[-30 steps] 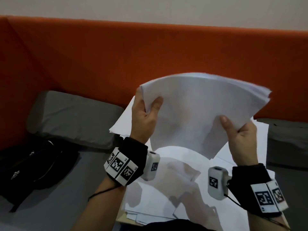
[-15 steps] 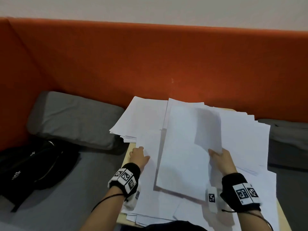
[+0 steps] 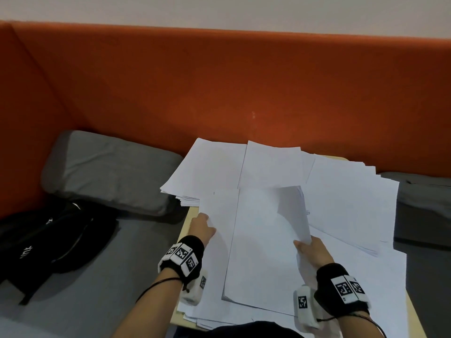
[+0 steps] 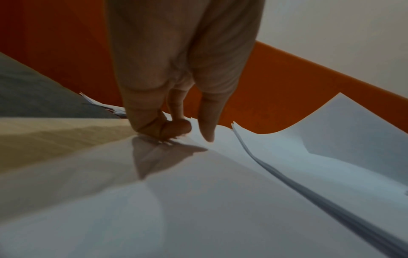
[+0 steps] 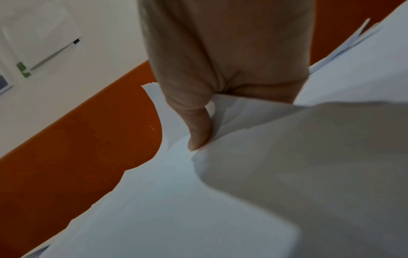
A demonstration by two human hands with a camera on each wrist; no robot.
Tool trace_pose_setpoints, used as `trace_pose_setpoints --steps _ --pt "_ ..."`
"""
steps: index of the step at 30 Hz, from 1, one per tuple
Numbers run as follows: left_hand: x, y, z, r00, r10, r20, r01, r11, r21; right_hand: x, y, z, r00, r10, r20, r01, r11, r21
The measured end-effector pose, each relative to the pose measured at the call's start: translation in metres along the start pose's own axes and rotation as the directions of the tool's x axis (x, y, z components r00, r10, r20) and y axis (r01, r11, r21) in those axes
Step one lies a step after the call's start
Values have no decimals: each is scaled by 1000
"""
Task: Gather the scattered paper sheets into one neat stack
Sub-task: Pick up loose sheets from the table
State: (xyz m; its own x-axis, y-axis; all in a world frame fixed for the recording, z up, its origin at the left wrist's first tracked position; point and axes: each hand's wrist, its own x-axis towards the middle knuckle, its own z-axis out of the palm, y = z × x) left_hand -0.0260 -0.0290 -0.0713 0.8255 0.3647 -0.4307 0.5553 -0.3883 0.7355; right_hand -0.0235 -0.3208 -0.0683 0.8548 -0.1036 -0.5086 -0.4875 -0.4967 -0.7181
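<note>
1. Fingers (image 5: 198, 129) of the right hand (image 3: 314, 251) are pinching the right edge of the gathered stack (image 3: 266, 242), thumb on top, curling that edge upward.
2. Left hand (image 3: 201, 228) is pressing curled fingers (image 4: 154, 122) on loose sheets (image 3: 214, 264) at the stack's left.
3. Stack is lying on the counter (image 3: 189, 215), over scattered paper.
4. More sheets (image 3: 212, 167) are fanning out at the far side, beside a grey cushion (image 3: 109, 169).
</note>
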Motion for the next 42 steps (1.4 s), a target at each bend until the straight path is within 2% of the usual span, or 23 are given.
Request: trace_pose_setpoints --steps 4,7,8,9,13,16,23,27,30,34,36,38,40,42 --pt "-8 1 9 999 50 3 -50 997 58 -3 -1 -2 1000 10 -2 -10 1000 9" --pt "-8 4 10 996 53 -72 -29 953 302 -5 -2 -1 1000 17 -10 -17 1000 20" --pt "-7 6 9 995 45 -91 -12 945 327 -5 -1 -2 1000 19 -22 -18 1000 24" --pt "-5 8 9 996 24 -90 3 955 296 -6 0 -3 999 17 -43 -16 1000 26" --pt "1 7 3 1000 -27 2 27 999 -43 -8 2 -9 990 13 -137 -8 999 39" --pt "0 1 2 998 -38 48 44 988 -150 -6 2 -12 990 25 -136 -21 999 31" --pt "-26 9 -2 976 138 166 -122 987 -105 3 3 -10 990 42 -135 -42 999 2" --pt "-33 16 2 971 200 128 -189 978 -88 4 1 -9 989 40 -143 -40 999 4" --pt "-34 19 8 976 206 71 -194 970 -143 3 -2 -9 989 38 -141 -37 999 6" --pt "-25 13 1 970 153 188 -138 986 -88 2 -1 -11 989 45 -144 -43 999 16" --pt "-20 11 -11 974 197 112 -189 979 -79 0 -1 -13 987 49 -153 -44 998 35" --pt "-16 19 -30 942 319 -102 -320 947 8 0 2 -17 982 64 -179 -55 997 55" --pt "-13 34 -56 846 408 -344 -423 905 33 0 4 -18 978 81 -193 -70 995 64" --pt "-12 49 -83 762 398 -511 -523 843 -124 2 4 -17 976 94 -198 -84 995 61"
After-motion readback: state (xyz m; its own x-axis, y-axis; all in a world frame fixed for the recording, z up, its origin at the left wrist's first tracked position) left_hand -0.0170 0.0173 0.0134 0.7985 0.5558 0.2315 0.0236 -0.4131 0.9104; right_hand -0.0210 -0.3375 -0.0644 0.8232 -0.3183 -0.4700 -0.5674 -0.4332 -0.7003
